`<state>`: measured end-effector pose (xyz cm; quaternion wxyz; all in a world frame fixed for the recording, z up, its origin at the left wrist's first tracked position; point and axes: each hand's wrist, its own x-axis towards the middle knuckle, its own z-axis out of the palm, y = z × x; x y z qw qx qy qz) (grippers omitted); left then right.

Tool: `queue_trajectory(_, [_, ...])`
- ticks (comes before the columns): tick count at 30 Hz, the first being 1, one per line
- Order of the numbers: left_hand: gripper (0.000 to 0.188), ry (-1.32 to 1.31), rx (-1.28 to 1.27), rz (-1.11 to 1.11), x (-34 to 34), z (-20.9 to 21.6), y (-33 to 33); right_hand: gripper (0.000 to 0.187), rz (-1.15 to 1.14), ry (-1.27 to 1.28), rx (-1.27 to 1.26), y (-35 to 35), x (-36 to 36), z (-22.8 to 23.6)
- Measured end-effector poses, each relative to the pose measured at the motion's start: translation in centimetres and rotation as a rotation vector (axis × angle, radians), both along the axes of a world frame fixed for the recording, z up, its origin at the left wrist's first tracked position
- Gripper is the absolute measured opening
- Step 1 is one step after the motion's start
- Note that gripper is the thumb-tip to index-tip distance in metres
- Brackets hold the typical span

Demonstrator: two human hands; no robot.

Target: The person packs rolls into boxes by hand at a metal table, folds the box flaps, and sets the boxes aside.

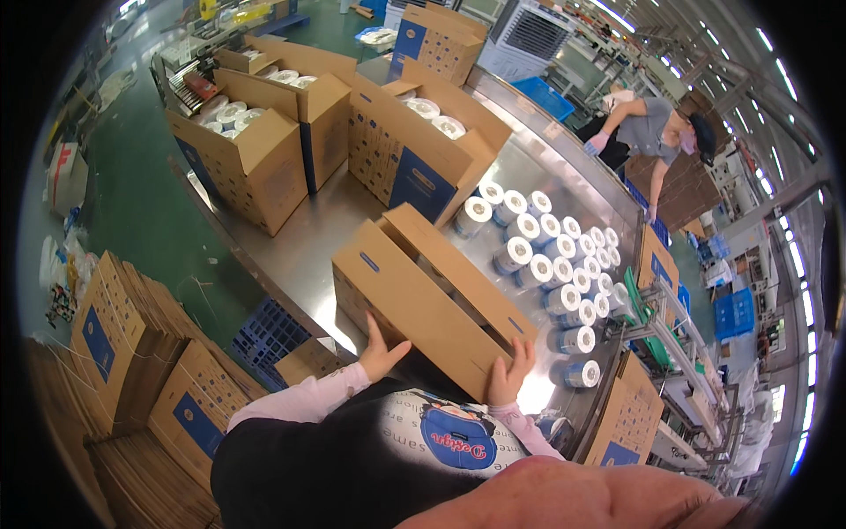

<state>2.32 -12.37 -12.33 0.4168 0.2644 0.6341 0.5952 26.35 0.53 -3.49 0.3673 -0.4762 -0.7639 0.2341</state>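
A brown cardboard box point(418, 307) stands on the metal table right before me, its long top flaps folded up with a dark gap between them. My left hand point(381, 353) lies against its near side, thumb and fingers spread apart. At the box's right end, my right hand point(511, 372) grips the edge, fingers curled over the flap. The inside of the box is mostly hidden. To the right stand many white rolls point(546, 251) with blue wrapping, upright in loose rows.
Open cartons filled with rolls, one point(414, 145) among them, occupy the table's far side. Flat cardboard stacks point(123, 353) lean at left, near a blue plastic crate point(269, 339). A co-worker point(648, 132) bends beyond the table. A metal frame point(670, 353) borders the right side.
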Motion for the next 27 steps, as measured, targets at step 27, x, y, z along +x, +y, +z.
queue_trajectory(27, [0.051,0.808,-0.245,0.309,-19.9,-6.4,21.3,0.054,0.432,-0.162,-0.193,16.1,-13.0,-13.6])
